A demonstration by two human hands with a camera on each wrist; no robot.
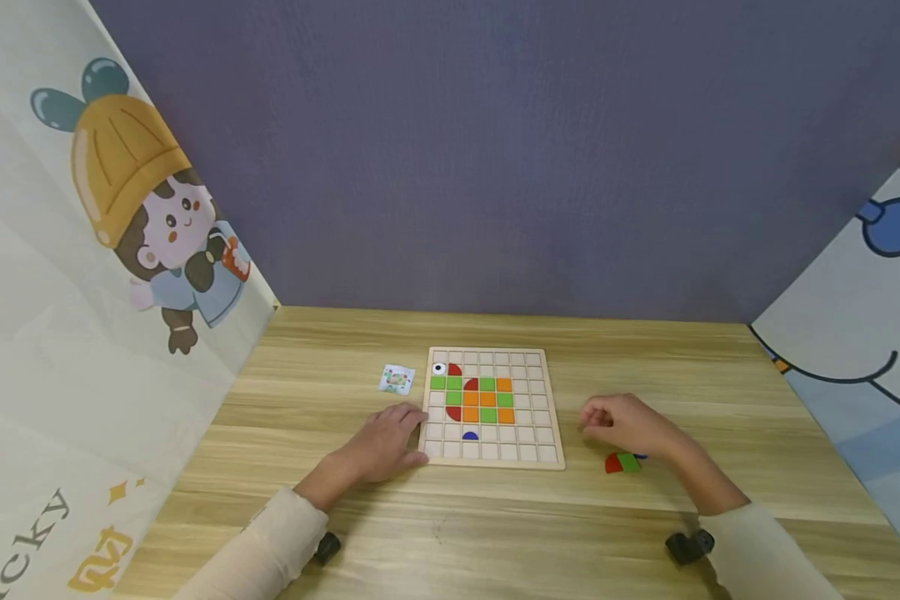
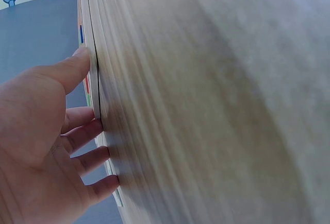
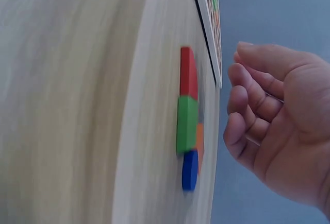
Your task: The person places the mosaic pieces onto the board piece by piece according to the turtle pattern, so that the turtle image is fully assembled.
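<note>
A square wooden grid board lies on the table, with green, orange and red pieces, a round eye piece and a blue half-round piece in its cells. My left hand rests at the board's left edge, thumb and fingertips touching it, as the left wrist view also shows. To the board's right, my right hand hovers with loosely bent fingers; I see nothing held in it. Near it lie a red piece, a green piece, a blue piece and a partly hidden orange piece.
A small printed picture card lies left of the board. A dark upright panel stands behind the wooden table, and printed walls rise at both sides.
</note>
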